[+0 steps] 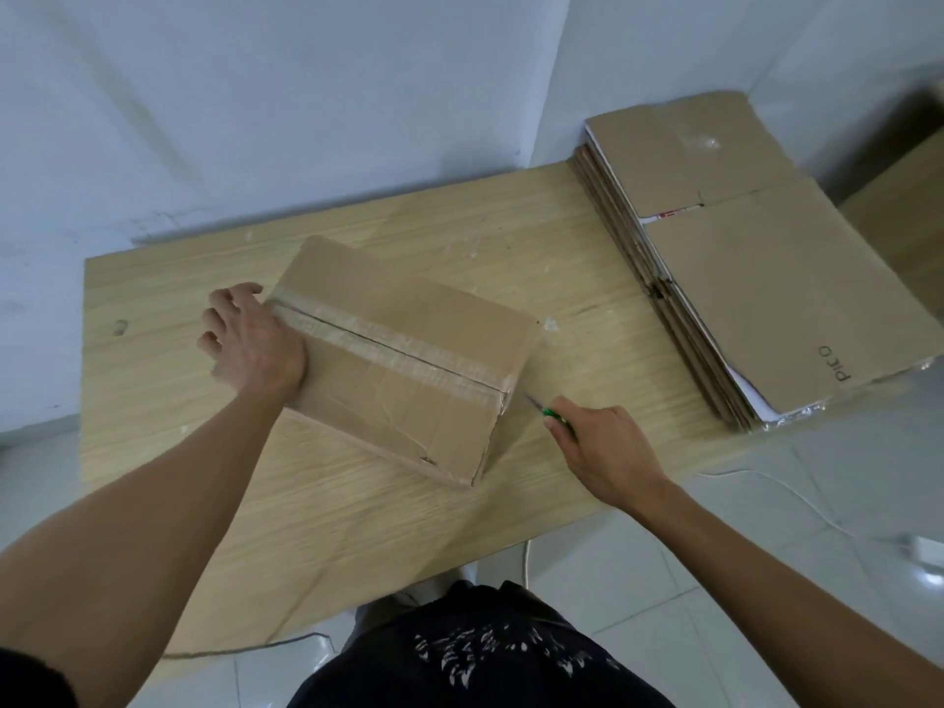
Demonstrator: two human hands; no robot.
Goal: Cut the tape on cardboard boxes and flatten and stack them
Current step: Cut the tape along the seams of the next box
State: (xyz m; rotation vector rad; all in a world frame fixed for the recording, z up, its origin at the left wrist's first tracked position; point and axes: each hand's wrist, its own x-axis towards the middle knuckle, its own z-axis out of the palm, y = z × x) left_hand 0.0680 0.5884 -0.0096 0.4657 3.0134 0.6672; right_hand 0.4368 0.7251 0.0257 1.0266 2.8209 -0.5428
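Observation:
A closed brown cardboard box (403, 360) lies on the light wooden table (357, 513), its top seam covered by a strip of clear tape (388, 347) with a dark slit along the middle. My left hand (250, 339) rests on the box's left end with fingers spread over the edge. My right hand (603, 452) grips a green-handled knife (549, 413), whose blade tip sits just off the box's right end near the tape. A stack of flattened boxes (740, 278) lies at the table's right end.
White walls stand close behind the table. Another brown cardboard piece (904, 206) shows at the far right. A thin white cable (776, 485) runs over the tiled floor on the right. Small white scraps dot the tabletop.

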